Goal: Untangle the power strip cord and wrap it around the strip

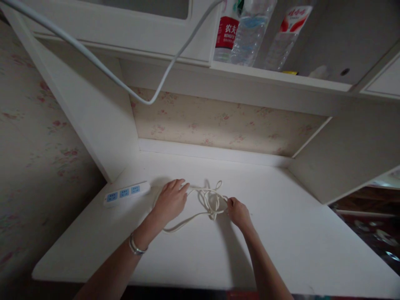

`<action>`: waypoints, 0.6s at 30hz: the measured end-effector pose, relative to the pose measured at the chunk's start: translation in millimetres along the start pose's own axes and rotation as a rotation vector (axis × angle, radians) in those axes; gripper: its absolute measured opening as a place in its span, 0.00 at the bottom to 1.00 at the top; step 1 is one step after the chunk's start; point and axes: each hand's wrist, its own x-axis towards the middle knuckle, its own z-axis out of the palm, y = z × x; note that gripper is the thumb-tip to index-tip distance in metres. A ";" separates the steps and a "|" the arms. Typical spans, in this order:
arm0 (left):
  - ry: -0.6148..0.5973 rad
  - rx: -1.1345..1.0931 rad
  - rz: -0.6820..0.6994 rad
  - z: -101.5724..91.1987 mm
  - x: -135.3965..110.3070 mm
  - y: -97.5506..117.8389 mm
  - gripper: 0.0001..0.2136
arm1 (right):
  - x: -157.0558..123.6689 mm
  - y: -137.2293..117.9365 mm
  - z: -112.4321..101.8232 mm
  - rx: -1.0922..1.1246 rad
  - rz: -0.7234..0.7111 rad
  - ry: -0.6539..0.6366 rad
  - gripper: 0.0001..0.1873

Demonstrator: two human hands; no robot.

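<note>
A white power strip (126,194) with blue socket faces lies at the desk's left side. Its pale cord (201,214) spreads over the desk in loose, tangled loops between my two hands. My left hand (171,201), a silver bracelet on its wrist, is palm down over the left part of the cord. Its fingers are bent around a strand, with the grip partly hidden beneath the hand. My right hand (238,211) is closed, pinching the right end of the loops between thumb and fingers.
The white desk (281,237) has side panels and a low back ledge. A thick white cable (103,68) hangs across the upper left, close to the camera. Overhead, a shelf (281,80) holds several plastic bottles (250,35). Flowered wallpaper (62,154) covers the left wall.
</note>
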 end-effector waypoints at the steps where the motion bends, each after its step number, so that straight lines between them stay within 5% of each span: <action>1: -0.003 -0.005 0.053 6.6 5.3 6.5 0.16 | -0.1 0.3 0.9 0.015 -0.007 0.001 0.17; 9: -0.224 0.019 -0.012 41.0 35.1 6.8 0.17 | 5.6 13.0 4.9 0.163 -0.051 -0.006 0.15; 13: -0.207 -0.137 0.002 31.9 32.4 -3.7 0.19 | 16.1 20.8 9.3 0.221 -0.021 -0.029 0.15; 18: -0.070 -0.410 -0.151 6.9 25.1 -15.9 0.17 | 20.5 21.6 18.8 0.343 -0.005 -0.118 0.16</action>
